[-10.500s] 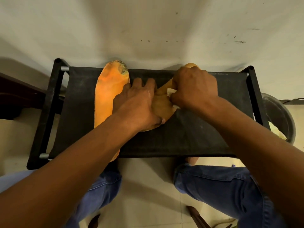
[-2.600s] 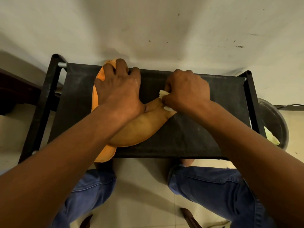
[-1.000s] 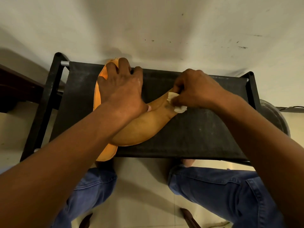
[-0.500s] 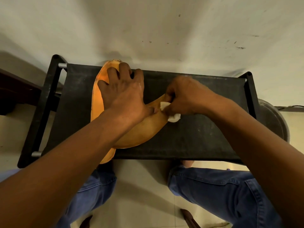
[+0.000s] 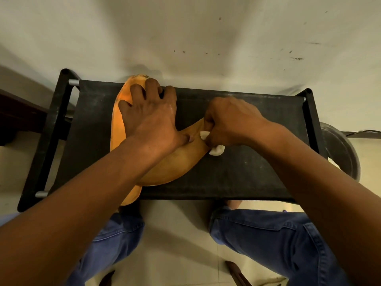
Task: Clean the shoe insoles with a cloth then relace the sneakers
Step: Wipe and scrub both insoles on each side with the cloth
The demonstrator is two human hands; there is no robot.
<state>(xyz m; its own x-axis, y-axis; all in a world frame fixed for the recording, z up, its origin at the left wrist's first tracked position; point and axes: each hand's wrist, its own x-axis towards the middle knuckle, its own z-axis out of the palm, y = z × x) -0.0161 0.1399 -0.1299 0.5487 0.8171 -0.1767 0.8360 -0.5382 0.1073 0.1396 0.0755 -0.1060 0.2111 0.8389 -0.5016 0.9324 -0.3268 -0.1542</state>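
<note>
blue-jeaned knees [image 5: 268, 234] nearest. on the black counter [image 5: 237, 174], the tan insole [image 5: 175, 166] crosses an orange insole [image 5: 118, 124]; left hand [image 5: 150, 120] presses flat with spread fingers, right hand [image 5: 228, 120] pinches a white cloth [image 5: 216, 150] against it.

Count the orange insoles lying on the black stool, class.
2. One insole lies lengthwise under the left hand; the other insole crosses it diagonally toward the right hand.

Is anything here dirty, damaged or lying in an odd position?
Yes. The bright orange insole has a dark, worn patch at its far tip and its near end hangs over the black bench edge. The other insole lies across it.
</note>
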